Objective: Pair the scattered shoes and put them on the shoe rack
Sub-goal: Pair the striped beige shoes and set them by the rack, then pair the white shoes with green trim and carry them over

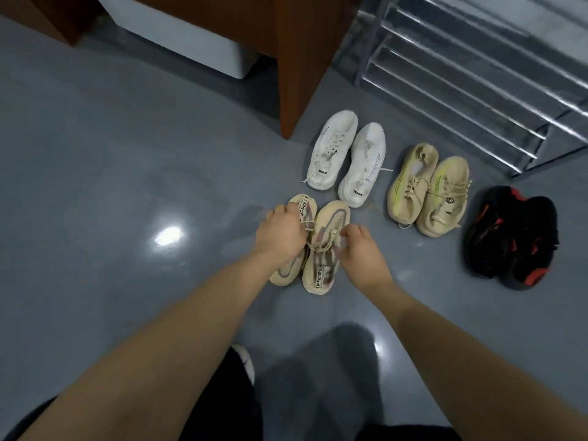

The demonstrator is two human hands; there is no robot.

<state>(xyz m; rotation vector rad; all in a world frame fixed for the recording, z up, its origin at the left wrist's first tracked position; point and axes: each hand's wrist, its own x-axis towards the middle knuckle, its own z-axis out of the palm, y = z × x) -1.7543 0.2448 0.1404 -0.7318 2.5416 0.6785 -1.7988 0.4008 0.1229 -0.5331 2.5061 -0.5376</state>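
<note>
Two beige-and-grey knit shoes lie side by side on the floor in front of me. My left hand (281,232) grips the left beige-grey shoe (288,268) around its opening. My right hand (362,253) holds the right beige-grey shoe (327,237) at its laces. Beyond them stand a white pair (346,157), a beige pair with yellow-green stripes (428,189) and a black-and-red pair (512,237), each set together. The metal shoe rack (471,78) stands at the upper right, its visible bars bare.
A brown wooden furniture leg (302,65) and a white box (197,36) stand at the back. The floor (127,186) is glossy grey. My dark-clad knees (222,405) fill the bottom edge.
</note>
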